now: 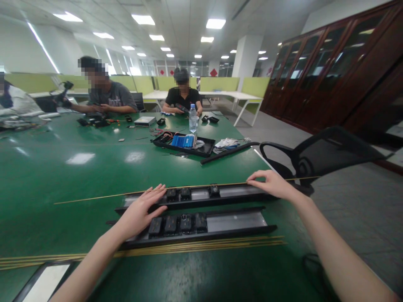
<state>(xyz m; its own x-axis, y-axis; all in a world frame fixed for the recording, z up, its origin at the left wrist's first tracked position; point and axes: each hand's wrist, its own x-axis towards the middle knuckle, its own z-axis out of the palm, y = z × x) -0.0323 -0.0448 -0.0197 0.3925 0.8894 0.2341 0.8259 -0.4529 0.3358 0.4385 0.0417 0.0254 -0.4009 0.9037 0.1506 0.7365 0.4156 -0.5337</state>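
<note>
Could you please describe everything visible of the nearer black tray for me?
The nearer tray is long and straight, with raised black sides and a pale, metal-looking floor, bare at right. Four black blocks stand in a row further left. It lies flat on the green table, between the farther tray and gold rods. The left hand hides some of it; contact is unclear.

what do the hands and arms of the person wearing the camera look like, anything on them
The left hand and right hand are both bare: no gloves, and no rings show. The left forearm and right forearm are slender and uncovered as far as they show, with no watch, bracelet or cable visible. Nail details are too small to tell.
</note>
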